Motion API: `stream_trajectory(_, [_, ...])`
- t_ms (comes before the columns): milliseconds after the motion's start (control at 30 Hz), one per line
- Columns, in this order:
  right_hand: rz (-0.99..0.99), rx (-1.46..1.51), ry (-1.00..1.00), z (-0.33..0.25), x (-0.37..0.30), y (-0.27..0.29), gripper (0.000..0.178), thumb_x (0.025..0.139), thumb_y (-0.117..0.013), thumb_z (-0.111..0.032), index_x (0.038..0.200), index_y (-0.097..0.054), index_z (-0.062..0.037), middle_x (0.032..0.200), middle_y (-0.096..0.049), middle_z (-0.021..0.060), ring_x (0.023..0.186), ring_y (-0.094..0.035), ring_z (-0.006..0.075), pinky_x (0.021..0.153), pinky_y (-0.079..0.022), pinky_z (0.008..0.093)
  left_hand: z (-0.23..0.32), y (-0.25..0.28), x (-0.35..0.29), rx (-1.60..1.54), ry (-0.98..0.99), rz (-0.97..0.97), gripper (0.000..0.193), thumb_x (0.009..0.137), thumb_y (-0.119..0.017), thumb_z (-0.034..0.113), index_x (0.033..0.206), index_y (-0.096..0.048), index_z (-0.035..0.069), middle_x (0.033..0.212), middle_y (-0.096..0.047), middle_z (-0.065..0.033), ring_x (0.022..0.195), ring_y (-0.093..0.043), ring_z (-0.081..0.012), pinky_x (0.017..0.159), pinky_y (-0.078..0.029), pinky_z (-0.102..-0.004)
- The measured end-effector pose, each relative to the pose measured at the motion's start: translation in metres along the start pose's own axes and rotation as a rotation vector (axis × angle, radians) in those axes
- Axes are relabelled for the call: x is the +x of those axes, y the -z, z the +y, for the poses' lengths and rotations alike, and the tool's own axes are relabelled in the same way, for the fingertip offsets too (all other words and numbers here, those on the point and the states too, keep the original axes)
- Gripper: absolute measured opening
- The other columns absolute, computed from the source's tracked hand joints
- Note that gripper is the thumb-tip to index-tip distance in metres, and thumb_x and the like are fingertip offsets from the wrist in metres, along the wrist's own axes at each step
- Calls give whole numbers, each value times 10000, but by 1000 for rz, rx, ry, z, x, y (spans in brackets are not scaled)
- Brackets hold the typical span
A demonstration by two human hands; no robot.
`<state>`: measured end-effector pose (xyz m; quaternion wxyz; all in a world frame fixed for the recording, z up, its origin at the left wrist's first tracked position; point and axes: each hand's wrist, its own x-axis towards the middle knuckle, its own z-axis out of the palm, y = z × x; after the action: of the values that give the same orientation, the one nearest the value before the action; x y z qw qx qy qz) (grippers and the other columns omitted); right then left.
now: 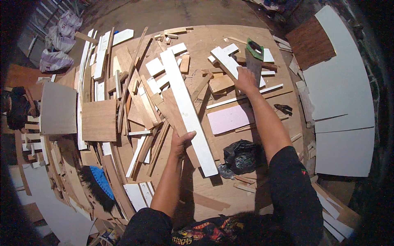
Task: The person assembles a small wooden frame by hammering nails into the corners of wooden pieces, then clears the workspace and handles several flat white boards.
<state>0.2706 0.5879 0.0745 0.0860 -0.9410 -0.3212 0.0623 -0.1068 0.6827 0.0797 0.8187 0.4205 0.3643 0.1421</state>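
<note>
My left hand [182,142] is closed on a long white board [186,108], its thumb lying over the top face. The board slants from the upper middle down toward me, above the scattered wood. Farther off, my right hand [246,80] is closed on the near end of a shorter white board [225,60]. Its fingertips are partly hidden from me. Just right of that hand lies a handsaw with a green handle [255,50]; its blade runs toward my wrist. A pale pink rectangular panel [230,119] lies between my forearms.
Offcuts and strips cover the plywood surface [230,35]. A black plastic bag [242,156] sits near me, and dark pliers-like tools [283,109] lie right. A brush with a blue back [101,181] is at left. Large white sheets [344,94] stand at right, white sacks [57,59] far left.
</note>
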Motion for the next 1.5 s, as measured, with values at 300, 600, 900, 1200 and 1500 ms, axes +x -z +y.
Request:
stream_trajectory(300, [-75,-152,-4,1,3,-21,982,816,-724,-545,1551,-273,-74,1450,-466,245,1333,-466,402,1100,-337,540,-18,-2,-13,-95,67,-34,743,699,-788,291,1334,-524,9,1101,-663,-89,973,-664,-203,899,-531,-326])
stream_trajectory(600, [60,697,238,-143,-209,59,942,833,-762,-411,1544,-281,-22,1373,-487,285,1268,-497,431,1078,-392,475,2,5,-59,-43,-176,-18,632,887,-749,287,1391,-451,47,1219,-601,-88,1072,-599,-189,916,-497,-327])
stream_trajectory(900, [102,360,213,-228,-383,57,1013,820,-701,-614,1531,-309,-7,1260,-500,275,1147,-505,425,946,-453,537,-40,39,-142,-80,-425,88,800,927,-614,618,1411,-453,1,1269,-613,-102,1151,-591,-210,981,-470,-358])
stream_trajectory(1200, [-537,1159,16,-283,-446,60,535,992,-630,-375,1345,-526,13,1162,-646,97,1047,-607,169,900,-494,319,-43,124,-229,72,-510,203,946,872,-542,772,1405,-488,-8,1202,-659,-156,1101,-632,-247,959,-494,-360])
stream_trajectory(1500, [-548,1301,75,-393,-537,5,564,987,-624,-336,1403,-475,14,1248,-634,185,1158,-606,264,1007,-465,386,-10,246,-320,142,-343,253,709,1001,-509,583,1376,-383,-6,1289,-536,-189,1174,-554,-252,1039,-425,-378])
